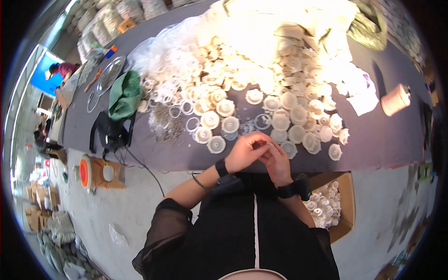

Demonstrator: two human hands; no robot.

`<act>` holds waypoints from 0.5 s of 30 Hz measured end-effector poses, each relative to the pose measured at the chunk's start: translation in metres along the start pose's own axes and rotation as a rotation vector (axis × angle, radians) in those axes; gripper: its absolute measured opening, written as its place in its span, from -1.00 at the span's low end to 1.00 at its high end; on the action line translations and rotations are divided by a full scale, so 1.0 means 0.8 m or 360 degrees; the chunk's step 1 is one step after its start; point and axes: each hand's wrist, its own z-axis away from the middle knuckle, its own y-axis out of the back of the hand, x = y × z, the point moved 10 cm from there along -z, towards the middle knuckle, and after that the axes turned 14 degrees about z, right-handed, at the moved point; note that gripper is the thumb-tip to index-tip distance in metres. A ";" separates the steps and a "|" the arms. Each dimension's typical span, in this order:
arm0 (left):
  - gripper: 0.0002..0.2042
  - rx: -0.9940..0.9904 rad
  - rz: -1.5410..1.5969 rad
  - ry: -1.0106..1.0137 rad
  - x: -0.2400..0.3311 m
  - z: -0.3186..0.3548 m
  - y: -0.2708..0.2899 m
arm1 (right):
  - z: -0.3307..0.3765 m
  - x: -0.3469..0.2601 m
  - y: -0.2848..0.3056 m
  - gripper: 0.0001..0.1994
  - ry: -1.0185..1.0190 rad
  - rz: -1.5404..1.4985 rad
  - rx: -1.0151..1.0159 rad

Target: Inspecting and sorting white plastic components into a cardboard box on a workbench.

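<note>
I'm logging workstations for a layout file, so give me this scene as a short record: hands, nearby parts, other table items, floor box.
Left hand: fingertips meeting those of the right hand
Between fingertips: too small to tell
Nearest parts: pale round parts, spread and heaped on the grey table
Further left: small greyish pieces, green cloth or bag
Table's right: pinkish spool
By right forearm: open cardboard box holding white parts
</note>
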 end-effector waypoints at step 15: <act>-0.90 0.1401 -0.1064 -0.0542 0.063 0.154 0.219 | 0.009 0.031 -0.010 -0.85 -0.0089 0.0202 -0.0062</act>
